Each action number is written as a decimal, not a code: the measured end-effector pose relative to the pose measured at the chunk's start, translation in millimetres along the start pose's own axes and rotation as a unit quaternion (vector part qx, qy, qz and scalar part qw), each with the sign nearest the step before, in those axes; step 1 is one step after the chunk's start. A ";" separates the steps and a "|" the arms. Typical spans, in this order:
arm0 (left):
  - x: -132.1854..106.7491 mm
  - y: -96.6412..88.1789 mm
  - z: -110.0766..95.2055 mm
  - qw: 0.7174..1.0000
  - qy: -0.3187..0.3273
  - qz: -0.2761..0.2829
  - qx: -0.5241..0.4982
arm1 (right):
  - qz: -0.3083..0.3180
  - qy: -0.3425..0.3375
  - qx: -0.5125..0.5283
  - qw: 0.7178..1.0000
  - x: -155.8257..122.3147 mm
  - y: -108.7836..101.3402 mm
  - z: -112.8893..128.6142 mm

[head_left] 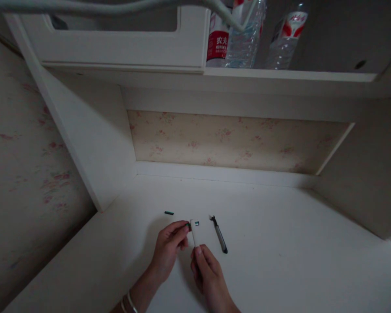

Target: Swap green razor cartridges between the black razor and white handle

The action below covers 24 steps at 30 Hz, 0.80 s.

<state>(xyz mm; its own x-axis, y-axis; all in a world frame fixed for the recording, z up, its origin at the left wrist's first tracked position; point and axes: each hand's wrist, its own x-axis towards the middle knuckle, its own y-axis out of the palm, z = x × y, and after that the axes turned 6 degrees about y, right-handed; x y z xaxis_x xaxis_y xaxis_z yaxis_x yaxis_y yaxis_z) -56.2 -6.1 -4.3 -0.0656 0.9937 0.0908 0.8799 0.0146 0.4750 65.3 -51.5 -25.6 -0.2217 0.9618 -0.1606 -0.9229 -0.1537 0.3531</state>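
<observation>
My right hand (206, 270) grips the lower end of a short white tube (194, 234), like a pen barrel, and holds it pointing away from me. My left hand (169, 248) pinches a small dark green part (194, 224) at the tube's far tip. Both hands hover just above the white desk (280, 261). A dark slim pen piece (220, 236) with a pale tip lies on the desk just right of the hands. A small dark green bit (169, 213) lies on the desk to the left, apart from my left hand.
The desk sits in an alcove with white side panels (97, 143) and a floral back wall (234, 141). On the shelf (280, 76) above stand several plastic water bottles (244, 34). A grey cable (117, 6) runs across the top. Bracelets circle my left wrist (129, 303).
</observation>
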 end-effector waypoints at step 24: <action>-2.7 3.0 -6.9 0.999 -0.033 0.007 -0.025 | -0.014 -0.009 -0.029 0.999 -3.2 0.3 6.8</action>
<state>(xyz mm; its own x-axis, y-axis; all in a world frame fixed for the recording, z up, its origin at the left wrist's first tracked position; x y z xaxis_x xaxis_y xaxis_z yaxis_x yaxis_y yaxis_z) -56.6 -9.5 2.9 -0.0210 0.9989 0.0411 0.8556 -0.0033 0.5176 67.9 -53.1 -18.8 -0.1903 0.9697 -0.1535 -0.9457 -0.1390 0.2938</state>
